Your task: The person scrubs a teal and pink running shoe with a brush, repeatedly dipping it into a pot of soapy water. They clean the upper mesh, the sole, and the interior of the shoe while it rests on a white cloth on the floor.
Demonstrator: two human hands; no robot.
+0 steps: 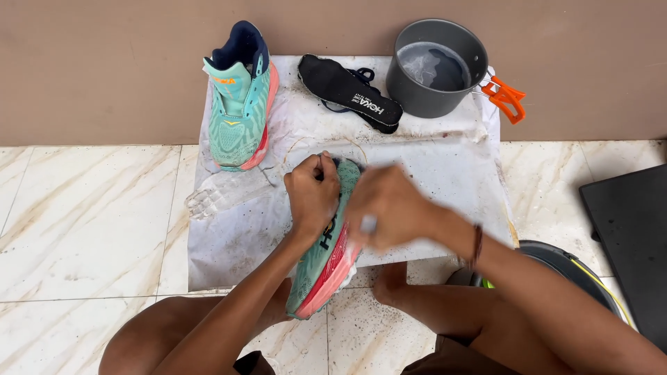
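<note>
From my remote view a white sheet covers the marble floor, and on it I see the work partly done: one teal shoe stands upright by the wall with a black insole and a grey pot of water beside it, while the second teal-and-coral shoe is in hand. My left hand is closed around its upper; my right hand is blurred against its side, its grip unclear. The insole carries white lettering, the pot an orange handle
</note>
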